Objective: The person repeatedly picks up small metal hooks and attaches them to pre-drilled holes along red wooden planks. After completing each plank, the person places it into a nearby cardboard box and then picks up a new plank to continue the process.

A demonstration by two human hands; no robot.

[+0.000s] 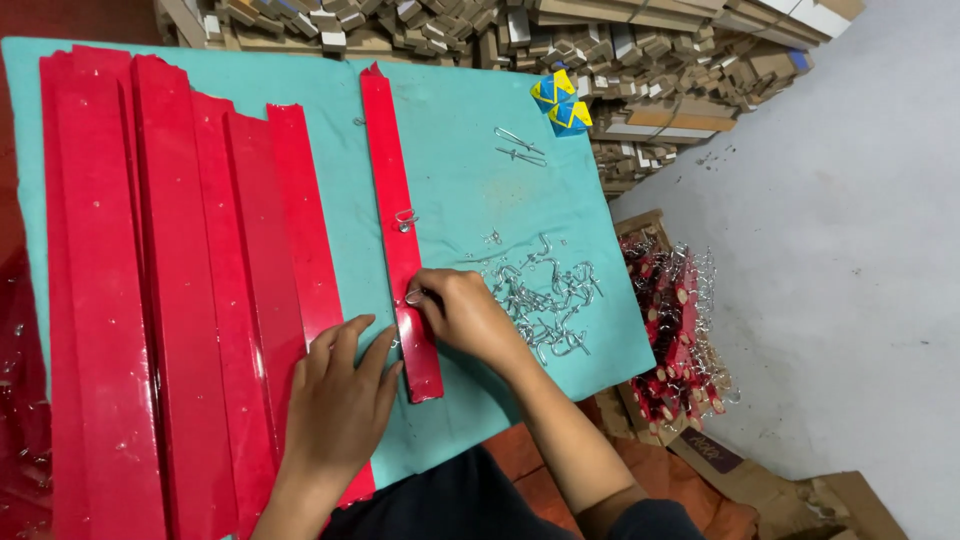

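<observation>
Nearest to me, my left hand (340,395) lies flat and open, fingers spread, pressing on the edge of the stacked red strips (170,300) and the teal cloth (460,180) covering the desk. Just to its right, my right hand (465,315) is pinched shut on a small metal hook (413,297), held against the single red strip (400,240) that runs away from me between both hands. That strip looks glossy, stiff and light; I judge it would slide under a push, so the flat palm beside it makes sense, and I would take it by its long edges. The hook is tiny and springy, best gripped at its loop.

Right of my right hand sits a loose pile of hooks (545,295), tangled, so single ones are hard to pick out. A second hook (405,219) is already on the strip, farther up. Beyond the desk edge, a box of finished red pieces with hooks (675,320); farther off, stacked wood offcuts (560,50). My fingertips hide how the hook meets the strip.
</observation>
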